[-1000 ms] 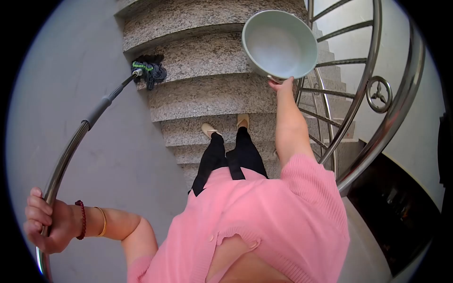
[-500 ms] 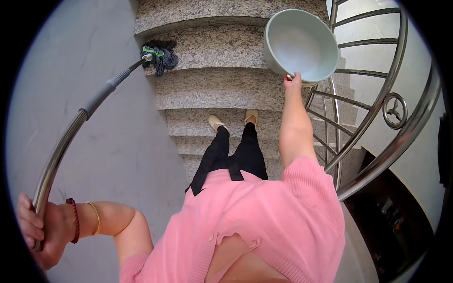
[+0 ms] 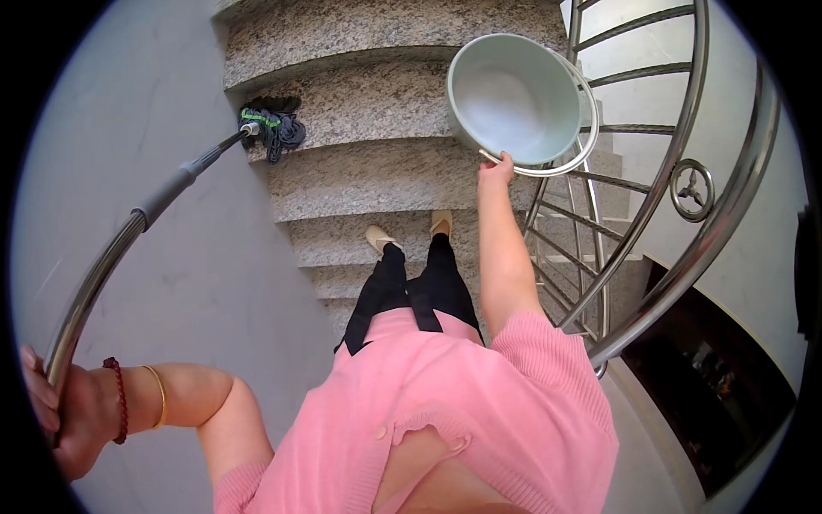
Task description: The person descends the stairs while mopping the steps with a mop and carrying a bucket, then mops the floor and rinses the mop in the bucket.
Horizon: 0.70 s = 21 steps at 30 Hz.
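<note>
At the lower left edge, my left hand (image 3: pixel 73 420) is closed round the metal pole of a mop (image 3: pixel 94 291). The dark mop head (image 3: pixel 276 128) with a green band rests on a speckled stone step beside the left wall. My right hand (image 3: pixel 496 171), arm stretched forward, is closed on the white handle (image 3: pixel 548 171) at the near side of a pale green bucket (image 3: pixel 514 98). The bucket is tilted with its opening toward me; its inside looks whitish. Its handle loops round the right side of the rim.
Curved granite stairs (image 3: pixel 360 176) run under my feet (image 3: pixel 441 224). A curving metal railing (image 3: pixel 685 278) with a round ornament (image 3: pixel 692 190) bounds the right side. A plain grey wall (image 3: pixel 188 274) stands left. Beyond the railing is a dark cabinet (image 3: pixel 719 377).
The bucket's white handle now shows swung out on the right side. My left hand has slid lower and further left with the pole. The mop head stays on the same step.
</note>
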### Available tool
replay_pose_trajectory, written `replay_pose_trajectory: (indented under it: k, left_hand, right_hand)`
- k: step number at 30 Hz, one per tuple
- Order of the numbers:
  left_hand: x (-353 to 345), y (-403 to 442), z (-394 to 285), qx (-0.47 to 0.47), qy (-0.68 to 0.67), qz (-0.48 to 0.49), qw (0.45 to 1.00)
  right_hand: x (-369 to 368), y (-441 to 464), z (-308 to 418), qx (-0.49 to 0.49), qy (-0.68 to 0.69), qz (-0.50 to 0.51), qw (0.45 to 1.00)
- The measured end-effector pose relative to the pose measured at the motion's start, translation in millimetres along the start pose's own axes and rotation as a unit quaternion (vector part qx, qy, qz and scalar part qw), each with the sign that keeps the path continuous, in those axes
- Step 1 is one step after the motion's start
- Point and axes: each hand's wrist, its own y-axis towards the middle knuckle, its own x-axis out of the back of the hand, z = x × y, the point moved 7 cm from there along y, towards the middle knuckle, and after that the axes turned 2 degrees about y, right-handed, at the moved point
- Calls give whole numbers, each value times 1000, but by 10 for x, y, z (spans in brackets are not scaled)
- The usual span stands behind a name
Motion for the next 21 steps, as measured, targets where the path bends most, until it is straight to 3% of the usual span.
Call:
replay_pose_trajectory:
  k: [1, 3, 5, 6, 7, 8, 10, 13, 14, 15, 16, 18, 19, 21]
  left_hand:
    - [36, 6, 48, 8, -200, -14, 980]
    - [38, -14, 39, 16, -180, -46, 983]
    - [86, -34, 20, 22, -157, -72, 985]
    - [6, -64, -161, -65, 104, 1, 993]
    - [-117, -99, -224, -144, 354, 75, 921]
    - [-97, -87, -225, -144, 353, 77, 921]
    - [38, -21, -120, -57, 175, 51, 982]
    - [198, -54, -101, -62, 159, 33, 985]
    - [208, -70, -89, -54, 158, 46, 985]
    - [323, -77, -25, -9, 113, -16, 993]
    - [433, -96, 49, 34, 68, -80, 994]
    - [338, -107, -19, -7, 136, -66, 988]
    - [236, -117, -100, -50, 205, -54, 976]
    - [2, -164, -297, -144, 328, -28, 933]
  right_hand:
    - [-13, -102, 44, 7, 1, -6, 1000]
    - [-18, -300, 150, 44, -21, -33, 998]
    - [-189, -552, 381, 188, -93, 88, 974]
    - [-284, -758, 482, 205, -100, 132, 965]
    - [-421, -821, 620, 263, -141, 177, 938]
    - [-593, -863, 784, 319, -183, 221, 903]
    - [-1046, -1114, 1099, 326, -229, 302, 866]
    - [-1625, -1005, 1405, 179, -187, 486, 835]
    - [-1741, -951, 1462, 92, -189, 461, 862]
    - [-1863, -932, 1483, 10, -184, 437, 880]
    - [-1914, -870, 1522, 10, -184, 433, 882]
    - [-1917, -856, 1398, -93, -257, 453, 849]
    - [-1894, -853, 1407, -93, -256, 449, 851]
    - [-1737, -714, 1598, 12, -286, 368, 885]
